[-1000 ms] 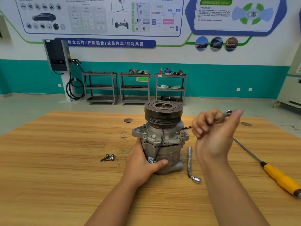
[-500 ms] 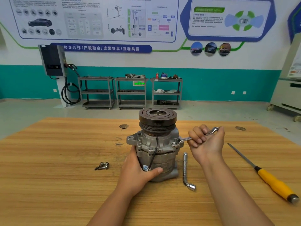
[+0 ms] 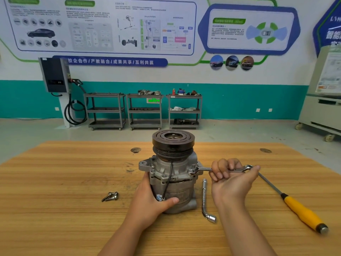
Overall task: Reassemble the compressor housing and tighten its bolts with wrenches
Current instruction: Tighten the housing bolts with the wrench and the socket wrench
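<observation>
The grey compressor (image 3: 173, 174) stands upright in the middle of the wooden table (image 3: 55, 209), its black pulley on top. My left hand (image 3: 151, 200) grips the lower housing from the left, thumb across the front. My right hand (image 3: 230, 180) holds a silver combination wrench (image 3: 204, 169) lying level; its ring end sits on a bolt at the housing's right flange. Two loose bolts (image 3: 110, 196) lie on the table to the left of the compressor.
An L-shaped socket wrench (image 3: 205, 200) lies just right of the compressor. A yellow-handled screwdriver (image 3: 299, 211) lies farther right, pointing toward my right hand. Shelving carts (image 3: 144, 109) stand by the far wall.
My right hand came down from above the housing and set the wrench's ring end on the right flange bolt, then swung the handle to lie level. My left hand kept its grip.
</observation>
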Demonstrator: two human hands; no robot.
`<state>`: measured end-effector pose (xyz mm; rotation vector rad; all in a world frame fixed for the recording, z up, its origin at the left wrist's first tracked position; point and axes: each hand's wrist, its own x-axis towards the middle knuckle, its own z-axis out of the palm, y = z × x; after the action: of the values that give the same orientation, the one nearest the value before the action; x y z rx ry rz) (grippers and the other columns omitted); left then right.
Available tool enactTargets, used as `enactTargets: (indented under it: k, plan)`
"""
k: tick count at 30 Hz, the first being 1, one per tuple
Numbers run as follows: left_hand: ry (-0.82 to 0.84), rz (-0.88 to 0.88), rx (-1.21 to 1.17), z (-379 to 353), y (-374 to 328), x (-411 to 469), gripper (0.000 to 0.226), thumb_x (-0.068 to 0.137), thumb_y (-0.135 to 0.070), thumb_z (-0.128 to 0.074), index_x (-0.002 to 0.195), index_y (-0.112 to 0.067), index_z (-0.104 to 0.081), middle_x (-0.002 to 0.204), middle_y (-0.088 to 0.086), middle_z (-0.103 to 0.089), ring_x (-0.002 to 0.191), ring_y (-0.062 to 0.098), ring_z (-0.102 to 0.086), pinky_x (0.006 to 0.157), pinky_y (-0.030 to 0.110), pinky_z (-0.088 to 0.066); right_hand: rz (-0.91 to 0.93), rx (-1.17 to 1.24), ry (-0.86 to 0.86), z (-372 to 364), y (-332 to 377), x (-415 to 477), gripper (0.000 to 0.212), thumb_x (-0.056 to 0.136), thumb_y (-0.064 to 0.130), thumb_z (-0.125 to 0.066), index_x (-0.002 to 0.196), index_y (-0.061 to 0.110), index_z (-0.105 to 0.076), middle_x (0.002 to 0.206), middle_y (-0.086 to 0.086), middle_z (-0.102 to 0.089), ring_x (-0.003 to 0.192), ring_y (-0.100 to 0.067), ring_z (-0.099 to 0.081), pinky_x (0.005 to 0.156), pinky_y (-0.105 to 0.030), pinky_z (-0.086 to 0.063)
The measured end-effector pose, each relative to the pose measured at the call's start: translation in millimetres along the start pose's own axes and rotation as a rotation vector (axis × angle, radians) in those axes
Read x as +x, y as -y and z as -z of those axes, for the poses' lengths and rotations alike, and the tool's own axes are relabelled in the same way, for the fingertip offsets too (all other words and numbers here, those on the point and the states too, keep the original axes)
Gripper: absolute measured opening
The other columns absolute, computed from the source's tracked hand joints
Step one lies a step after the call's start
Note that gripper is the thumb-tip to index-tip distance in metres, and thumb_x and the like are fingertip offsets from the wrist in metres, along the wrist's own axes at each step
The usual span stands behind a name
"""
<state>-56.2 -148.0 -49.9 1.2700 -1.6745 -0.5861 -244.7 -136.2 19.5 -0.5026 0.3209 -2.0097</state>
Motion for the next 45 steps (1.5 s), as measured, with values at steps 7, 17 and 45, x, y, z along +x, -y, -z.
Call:
enactTargets:
  k: [7, 17, 45]
  plan:
    - [-0.003, 0.006, 0.021, 0, -4, -1, 0.079, 0.044, -0.065, -0.078, 0.106, -0.066, -0.029, 0.109, -0.038, -0.048, 0.095, -0.022, -0.043, 0.075, 0.007, -0.034, 0.25, -0.111, 0.092, 1, -10, -39, 0.062, 0.09, 0.059, -0.016, 0.05, 0.017, -0.038, 0.046, 0.0, -0.032, 0.049, -0.017, -0.033, 0.046, -0.021, -0.024]
    - [-0.043, -0.007, 0.045, -5, 2, 0, 0.083, 0.048, -0.062, -0.078, 0.119, -0.044, -0.041, 0.111, -0.021, -0.059, 0.101, -0.003, -0.056, 0.079, 0.026, -0.046, 0.789, -0.919, 0.535, -2, -45, -80, 0.054, 0.097, 0.061, -0.018, 0.066, 0.019, -0.033, 0.067, 0.004, -0.035, 0.066, -0.013, -0.036, 0.06, -0.03, -0.028]
    - [-0.027, 0.025, 0.006, -4, 3, -2, 0.088, 0.045, -0.067, -0.076, 0.119, -0.054, -0.031, 0.117, -0.029, -0.049, 0.115, 0.003, -0.048, 0.096, 0.031, -0.042, -0.208, -0.066, 0.159, -6, 10, 27, 0.07, 0.092, 0.066, -0.011, 0.046, 0.019, -0.034, 0.04, 0.005, -0.023, 0.037, -0.01, -0.022, 0.036, -0.022, -0.015]
